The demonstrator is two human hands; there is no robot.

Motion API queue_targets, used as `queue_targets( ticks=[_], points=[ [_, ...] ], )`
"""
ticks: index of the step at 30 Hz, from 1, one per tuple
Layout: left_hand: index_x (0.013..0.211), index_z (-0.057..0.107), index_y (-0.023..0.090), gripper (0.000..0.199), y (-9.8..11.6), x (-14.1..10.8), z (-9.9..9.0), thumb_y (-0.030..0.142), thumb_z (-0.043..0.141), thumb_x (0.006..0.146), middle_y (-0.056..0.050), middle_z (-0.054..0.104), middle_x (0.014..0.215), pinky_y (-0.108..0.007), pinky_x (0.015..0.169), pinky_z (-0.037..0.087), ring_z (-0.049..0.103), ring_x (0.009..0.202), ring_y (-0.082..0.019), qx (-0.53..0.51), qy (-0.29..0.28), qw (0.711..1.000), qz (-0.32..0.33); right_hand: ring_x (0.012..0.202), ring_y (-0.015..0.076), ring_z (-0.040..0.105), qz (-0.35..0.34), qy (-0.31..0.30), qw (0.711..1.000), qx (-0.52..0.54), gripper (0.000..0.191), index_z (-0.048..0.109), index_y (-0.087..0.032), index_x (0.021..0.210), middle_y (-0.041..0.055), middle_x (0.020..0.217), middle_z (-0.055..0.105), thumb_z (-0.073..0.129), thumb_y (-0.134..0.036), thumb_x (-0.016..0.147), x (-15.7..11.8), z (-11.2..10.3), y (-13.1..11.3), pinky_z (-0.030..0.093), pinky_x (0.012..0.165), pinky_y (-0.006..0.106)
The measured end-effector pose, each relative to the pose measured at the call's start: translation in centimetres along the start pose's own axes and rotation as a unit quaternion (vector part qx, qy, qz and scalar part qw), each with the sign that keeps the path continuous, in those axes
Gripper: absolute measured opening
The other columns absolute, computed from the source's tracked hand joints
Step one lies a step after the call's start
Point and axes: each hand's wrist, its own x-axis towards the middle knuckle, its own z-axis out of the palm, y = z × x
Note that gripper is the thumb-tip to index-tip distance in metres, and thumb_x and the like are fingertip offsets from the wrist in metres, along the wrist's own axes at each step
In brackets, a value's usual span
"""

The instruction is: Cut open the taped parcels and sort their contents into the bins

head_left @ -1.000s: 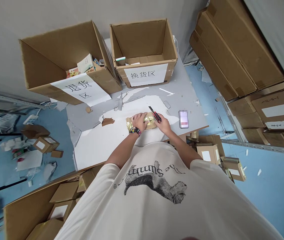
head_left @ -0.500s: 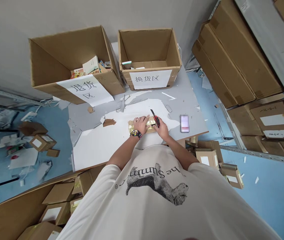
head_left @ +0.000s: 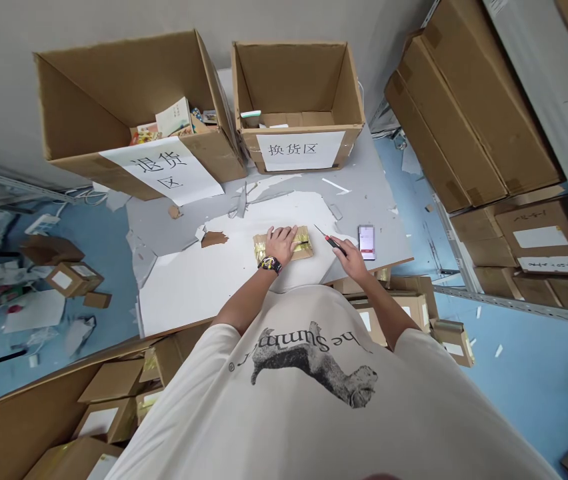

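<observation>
A small cardboard box [head_left: 303,244] wrapped in shiny yellowish tape lies on the table [head_left: 184,293]. My left hand [head_left: 280,244] rests flat on its top, fingers stretched forward and slightly spread, covering the middle of the box. Right of the box, my right hand [head_left: 352,257] is closed around a utility knife [head_left: 335,245] with a black and red handle. Its thin blade is out and points up and left, apart from the box. A phone [head_left: 367,242] with a lit screen lies just beyond my right hand.
Two large open cartons stand at the table's back: the left carton [head_left: 224,150] holds books, the right carton [head_left: 294,53] a few small items. Torn paper and a cardboard scrap [head_left: 214,239] lie about. Boxes fill a big carton [head_left: 24,400] below left; a shelf [head_left: 464,260] stands right.
My right hand has drawn the utility knife away from the box to the right, close to the phone. My left hand stays on the box, its fingers now flatter.
</observation>
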Motion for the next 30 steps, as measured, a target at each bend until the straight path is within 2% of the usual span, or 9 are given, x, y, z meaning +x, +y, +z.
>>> queue_targets(
  ticks=[3, 6, 12, 18, 30],
  points=[
    [0.184, 0.054, 0.028, 0.071, 0.0, 0.1, 0.0, 0.052, 0.037, 0.120, -0.014, 0.065, 0.175, -0.056, 0.148, 0.019, 0.053, 0.161, -0.038, -0.002, 0.001, 1.000, 0.001, 0.117, 0.0344, 0.075, -0.023, -0.039, 0.997, -0.060, 0.062, 0.068, -0.030, 0.172, 0.0138, 0.128, 0.074, 0.055, -0.059, 0.119, -1.1, -1.9, 0.8, 0.064, 0.100, 0.043],
    [0.184, 0.053, 0.029, 0.071, -0.2, 0.3, 0.3, 0.051, 0.036, 0.120, -0.014, 0.065, 0.174, -0.054, 0.146, 0.023, 0.053, 0.159, -0.039, -0.002, 0.006, 1.000, 0.000, 0.111, 0.0338, 0.075, -0.038, -0.080, 0.989, -0.115, 0.062, 0.070, -0.027, 0.171, 0.0147, 0.129, 0.073, 0.060, -0.057, 0.118, -1.8, -2.7, 1.0, 0.064, 0.093, 0.041],
    [0.181, 0.058, 0.026, 0.069, -0.6, 0.7, 1.0, 0.051, 0.041, 0.119, -0.017, 0.068, 0.169, -0.057, 0.138, 0.032, 0.055, 0.153, -0.041, -0.007, 0.025, 1.000, 0.008, 0.108, 0.0322, 0.073, -0.060, -0.106, 0.971, -0.205, 0.055, 0.072, -0.029, 0.169, 0.0141, 0.129, 0.073, 0.066, -0.048, 0.119, -0.8, -1.1, -0.1, 0.060, 0.094, 0.039],
    [0.174, 0.067, 0.022, 0.064, -0.8, 1.0, 1.8, 0.049, 0.052, 0.118, -0.021, 0.073, 0.161, -0.061, 0.131, 0.037, 0.059, 0.145, -0.045, -0.021, 0.063, 0.998, 0.015, 0.117, 0.0331, 0.068, -0.083, -0.105, 0.948, -0.287, 0.053, 0.070, -0.029, 0.171, 0.0149, 0.133, 0.072, 0.062, -0.044, 0.121, 0.7, 0.2, -1.6, 0.054, 0.102, 0.041],
    [0.170, 0.070, 0.025, 0.061, -1.7, 1.3, 3.4, 0.050, 0.056, 0.116, -0.021, 0.074, 0.156, -0.064, 0.130, 0.035, 0.059, 0.141, -0.046, -0.061, 0.097, 0.993, 0.032, 0.123, 0.0373, 0.064, -0.064, -0.136, 0.920, -0.362, 0.055, 0.066, -0.029, 0.174, 0.0190, 0.140, 0.072, 0.060, -0.040, 0.120, 1.1, -2.4, -4.5, 0.047, 0.099, 0.044]
  ],
)
